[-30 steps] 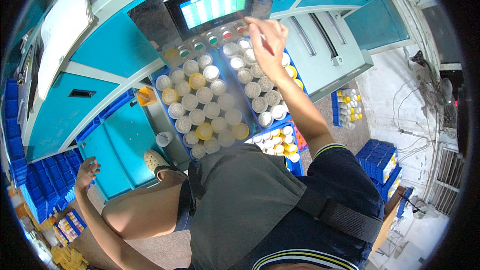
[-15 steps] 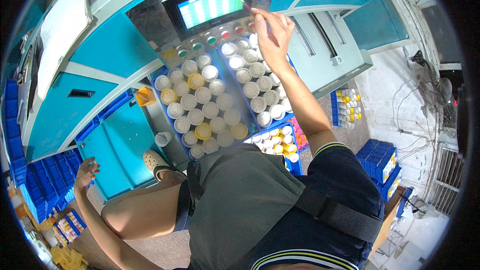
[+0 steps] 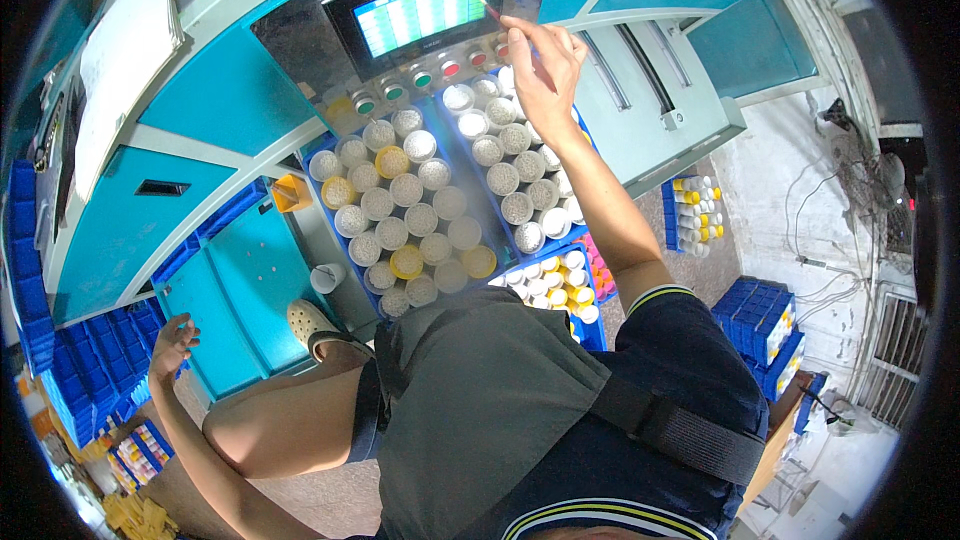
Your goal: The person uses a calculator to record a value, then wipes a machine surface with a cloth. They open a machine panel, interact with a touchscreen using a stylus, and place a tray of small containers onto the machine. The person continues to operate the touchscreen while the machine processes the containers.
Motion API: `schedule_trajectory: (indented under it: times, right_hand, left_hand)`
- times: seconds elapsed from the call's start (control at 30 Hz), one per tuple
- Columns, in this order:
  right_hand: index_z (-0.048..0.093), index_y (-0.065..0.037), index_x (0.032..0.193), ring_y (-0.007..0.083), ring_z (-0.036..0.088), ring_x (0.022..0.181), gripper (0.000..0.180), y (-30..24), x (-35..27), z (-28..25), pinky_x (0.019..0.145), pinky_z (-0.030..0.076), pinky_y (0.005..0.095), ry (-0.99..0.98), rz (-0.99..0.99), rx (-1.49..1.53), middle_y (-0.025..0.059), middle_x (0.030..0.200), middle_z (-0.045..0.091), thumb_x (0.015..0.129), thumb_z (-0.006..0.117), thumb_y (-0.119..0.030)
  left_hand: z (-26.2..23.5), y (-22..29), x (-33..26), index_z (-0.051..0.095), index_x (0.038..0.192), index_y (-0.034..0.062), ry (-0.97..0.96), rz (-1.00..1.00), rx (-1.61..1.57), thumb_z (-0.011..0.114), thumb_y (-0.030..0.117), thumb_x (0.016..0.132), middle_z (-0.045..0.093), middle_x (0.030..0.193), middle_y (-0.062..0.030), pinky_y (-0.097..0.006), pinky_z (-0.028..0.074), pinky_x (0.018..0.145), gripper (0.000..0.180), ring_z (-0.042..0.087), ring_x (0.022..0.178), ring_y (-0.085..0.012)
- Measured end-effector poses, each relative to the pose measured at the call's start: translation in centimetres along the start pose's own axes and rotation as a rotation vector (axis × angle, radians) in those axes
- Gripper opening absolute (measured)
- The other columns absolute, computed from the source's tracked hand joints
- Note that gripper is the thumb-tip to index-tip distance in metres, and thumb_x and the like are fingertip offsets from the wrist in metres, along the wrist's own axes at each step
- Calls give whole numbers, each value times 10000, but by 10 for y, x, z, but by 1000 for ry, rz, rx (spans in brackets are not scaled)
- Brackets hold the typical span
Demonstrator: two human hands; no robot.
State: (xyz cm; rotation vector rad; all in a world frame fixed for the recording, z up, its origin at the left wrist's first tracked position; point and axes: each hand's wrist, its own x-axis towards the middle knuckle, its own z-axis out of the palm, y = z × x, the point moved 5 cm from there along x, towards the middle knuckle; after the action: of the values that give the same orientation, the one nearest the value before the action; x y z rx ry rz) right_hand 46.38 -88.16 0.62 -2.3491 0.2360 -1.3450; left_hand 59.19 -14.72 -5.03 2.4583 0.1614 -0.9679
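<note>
My right hand (image 3: 545, 65) is raised in front of a lit touchscreen (image 3: 425, 12). Its fingers pinch a thin pen-like stick (image 3: 492, 10), reddish with a pale tip, whose end lies over the screen's right side; contact cannot be made out. Below the screen runs a row of green and red push buttons (image 3: 422, 78). Beneath my right forearm are blue trays (image 3: 470, 190) filled with round tubs (image 3: 405, 190), most white or clear and some yellow, holding pale granules. Out to the left hangs my left hand (image 3: 176, 342), holding nothing, its fingers loosely bent and apart.
Teal machine doors (image 3: 150, 190) surround the screen. A grey slotted deck (image 3: 650, 90) extends to the right. Stacked blue crates (image 3: 755, 320) stand at right, others (image 3: 100, 365) at left. A white cup (image 3: 325, 278) is near my shoe (image 3: 315, 328). Cables (image 3: 850, 150) hang along the wall.
Almost nothing differs. My right hand has shifted very slightly to the left and keeps the stick at the screen; my left hand stays where it was.
</note>
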Motion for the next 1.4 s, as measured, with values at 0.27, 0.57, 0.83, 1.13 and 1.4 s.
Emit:
schedule_trajectory:
  times: [0.27, 0.57, 0.83, 1.13, 1.4]
  right_hand:
    - [767, -132, 1100, 135, 611, 922, 169, 0, 0, 1, 955, 316, 344, 5, 4, 21, -45, 864, 744, 972, 661, -166]
    - [766, -134, 1102, 137, 611, 920, 172, -1, 1, 0, 954, 318, 349, -7, -1, -3, -43, 863, 742, 964, 667, -161]
    - [765, -137, 1102, 131, 609, 910, 168, -1, 1, 0, 956, 320, 348, -5, -9, -5, -55, 852, 741, 967, 667, -160]
    - [766, -136, 1102, 131, 609, 917, 166, 0, 1, 0, 963, 322, 350, -12, -2, -9, -51, 852, 740, 970, 673, -175]
    - [768, -133, 1097, 136, 609, 918, 163, 0, 1, 0, 967, 320, 352, -3, -4, -10, -51, 858, 740, 966, 677, -165]
  left_hand:
    - [1, -1, -3, 495, 1452, -13, 5, -30, 8, 671, 632, 924, 699, 1173, -205, -338, 519, 666, 852, 702, 958, -255]
    - [0, -3, -2, 496, 1448, -1, 11, -15, 15, 675, 651, 910, 693, 1187, -216, -347, 517, 684, 864, 705, 972, -272]
    - [0, -2, -2, 494, 1450, 3, -11, -8, -5, 671, 645, 917, 694, 1182, -215, -341, 512, 679, 852, 704, 972, -269]
    - [2, 3, -6, 495, 1460, -2, -5, -22, 4, 667, 646, 919, 701, 1169, -192, -349, 514, 687, 861, 697, 959, -253]
    - [1, -2, -2, 490, 1462, -4, -16, -10, -13, 666, 648, 918, 705, 1152, -196, -351, 515, 684, 867, 699, 947, -256]
